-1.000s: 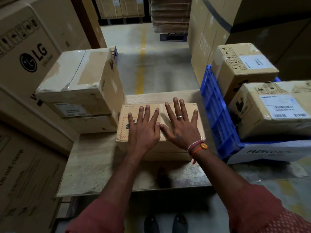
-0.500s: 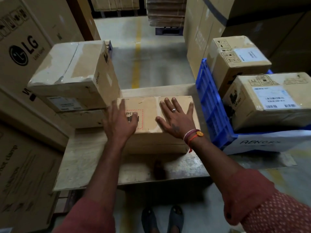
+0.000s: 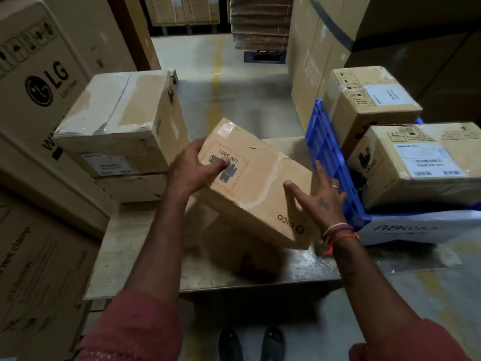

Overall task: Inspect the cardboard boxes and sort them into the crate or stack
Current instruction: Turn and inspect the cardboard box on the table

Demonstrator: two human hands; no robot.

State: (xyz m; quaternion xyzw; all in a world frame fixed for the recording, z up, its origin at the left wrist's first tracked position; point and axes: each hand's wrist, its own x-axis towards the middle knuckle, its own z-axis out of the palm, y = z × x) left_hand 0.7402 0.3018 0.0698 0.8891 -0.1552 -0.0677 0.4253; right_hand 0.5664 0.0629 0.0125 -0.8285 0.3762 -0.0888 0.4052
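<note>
The tilted box [image 3: 256, 183] hides the worktop's [image 3: 145, 251] middle, and its underside and far end are out of sight. The left hand [image 3: 194, 169] covers part of the box's red-bordered label; its fingers behind the box edge cannot be seen. The right hand's [image 3: 318, 200] palm faces away, so contact with the box's end is unclear. The blue crate [image 3: 329, 157] floor is hidden under two boxes. The white sheet [image 3: 416, 227] lettering is partly cut off. Both shoes [image 3: 250, 343] run off the bottom edge.
</note>
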